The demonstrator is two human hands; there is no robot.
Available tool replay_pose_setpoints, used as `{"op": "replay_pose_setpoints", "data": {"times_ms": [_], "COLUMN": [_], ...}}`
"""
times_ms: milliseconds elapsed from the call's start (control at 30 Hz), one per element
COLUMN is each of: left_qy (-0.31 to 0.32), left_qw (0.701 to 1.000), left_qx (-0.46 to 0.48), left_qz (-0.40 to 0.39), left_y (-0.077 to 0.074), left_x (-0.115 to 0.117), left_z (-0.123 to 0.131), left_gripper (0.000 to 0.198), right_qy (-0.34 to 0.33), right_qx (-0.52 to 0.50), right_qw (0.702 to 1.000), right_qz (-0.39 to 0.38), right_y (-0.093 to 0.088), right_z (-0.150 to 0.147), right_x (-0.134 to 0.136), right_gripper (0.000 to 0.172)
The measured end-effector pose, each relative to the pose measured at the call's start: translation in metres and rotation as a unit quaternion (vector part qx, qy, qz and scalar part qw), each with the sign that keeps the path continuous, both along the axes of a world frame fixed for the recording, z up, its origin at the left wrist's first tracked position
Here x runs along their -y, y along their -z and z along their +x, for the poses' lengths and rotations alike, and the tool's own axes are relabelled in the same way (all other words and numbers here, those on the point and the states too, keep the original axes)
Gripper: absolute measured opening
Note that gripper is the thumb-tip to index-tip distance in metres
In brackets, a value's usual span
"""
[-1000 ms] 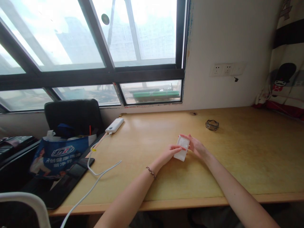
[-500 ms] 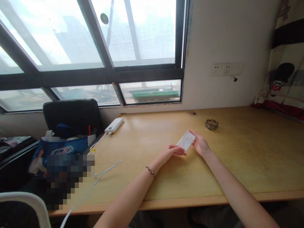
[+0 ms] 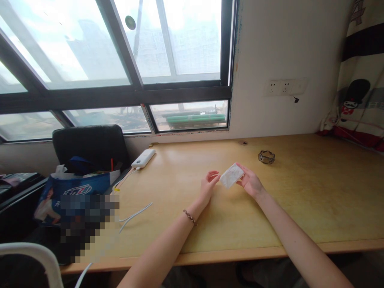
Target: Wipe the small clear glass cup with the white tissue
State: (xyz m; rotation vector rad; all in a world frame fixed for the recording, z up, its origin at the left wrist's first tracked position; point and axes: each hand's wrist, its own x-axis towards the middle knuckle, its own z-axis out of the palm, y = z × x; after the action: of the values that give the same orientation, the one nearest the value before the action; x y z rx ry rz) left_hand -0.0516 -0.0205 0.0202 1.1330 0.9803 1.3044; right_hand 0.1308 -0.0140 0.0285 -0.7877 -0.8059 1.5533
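A folded white tissue is held above the wooden desk, tilted, its broad face toward me. My right hand grips its right edge, with fingers behind and thumb along the top corner. At the opposite side, my left hand has its thumb and a finger pinched at the lower left corner; the other fingers are curled. A braided bracelet circles my left wrist.
On the desk, a dark patterned ring-shaped object lies beyond my right hand. A white power bank with a cable sits at the left edge. A blue bag rests on a black chair.
My left hand has moved from the tissue's lower edge to its left corner, its fingers now raised and curled. The tissue has tilted and shifted slightly left.
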Motion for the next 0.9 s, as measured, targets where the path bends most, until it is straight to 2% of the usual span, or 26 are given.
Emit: {"op": "replay_pose_setpoints", "data": {"times_ms": [100, 200, 300, 367, 433, 500, 567, 633, 667, 733, 800, 900], "left_qy": [0.074, 0.104, 0.09, 0.071, 0.022, -0.046, -0.087, -0.066, -0.041, 0.016, 0.058, 0.077], "left_qw": [0.996, 0.994, 0.995, 0.996, 0.994, 0.975, 0.934, 0.886, 0.865, 0.827, 0.795, 0.764], "left_qx": [0.015, 0.012, -0.01, -0.043, -0.106, -0.206, -0.311, -0.388, -0.416, -0.462, -0.502, -0.544], "left_qz": [-0.043, -0.037, -0.034, -0.027, 0.004, 0.066, 0.155, 0.244, 0.278, 0.319, 0.335, 0.337], "left_y": [0.004, 0.008, 0.012, 0.015, 0.018, 0.02, 0.02, 0.018, 0.017, 0.014, 0.013, 0.014], "left_x": [0.002, 0.001, -0.002, -0.005, -0.007, -0.006, -0.004, 0.001, 0.003, 0.007, 0.01, 0.011], "left_z": [0.003, 0.003, 0.002, 0.0, -0.001, -0.003, -0.003, -0.003, -0.002, 0.0, 0.002, 0.002], "left_gripper": [0.042, 0.047, 0.046, 0.042, 0.036, 0.031, 0.026, 0.021, 0.02, 0.018, 0.019, 0.022], "right_qy": [-0.024, -0.023, 0.001, 0.021, 0.057, 0.111, 0.169, 0.206, 0.207, 0.172, 0.113, 0.043], "right_qx": [-0.001, -0.001, 0.029, 0.077, 0.163, 0.299, 0.444, 0.546, 0.576, 0.602, 0.605, 0.613], "right_qw": [1.0, 0.999, 0.998, 0.995, 0.984, 0.945, 0.872, 0.793, 0.766, 0.739, 0.73, 0.709], "right_qz": [0.011, 0.031, 0.058, 0.056, 0.048, 0.07, 0.12, 0.174, 0.199, 0.249, 0.295, 0.347], "right_y": [-0.003, -0.004, 0.001, 0.009, 0.019, 0.028, 0.033, 0.034, 0.033, 0.029, 0.025, 0.021], "right_z": [-0.003, -0.006, -0.007, -0.006, -0.003, 0.0, 0.002, 0.001, 0.0, -0.003, -0.008, -0.016], "right_x": [0.003, 0.006, 0.005, 0.001, -0.005, -0.01, -0.013, -0.013, -0.011, -0.007, -0.002, 0.006], "right_gripper": [0.038, 0.046, 0.052, 0.046, 0.037, 0.031, 0.032, 0.033, 0.032, 0.029, 0.027, 0.025]}}
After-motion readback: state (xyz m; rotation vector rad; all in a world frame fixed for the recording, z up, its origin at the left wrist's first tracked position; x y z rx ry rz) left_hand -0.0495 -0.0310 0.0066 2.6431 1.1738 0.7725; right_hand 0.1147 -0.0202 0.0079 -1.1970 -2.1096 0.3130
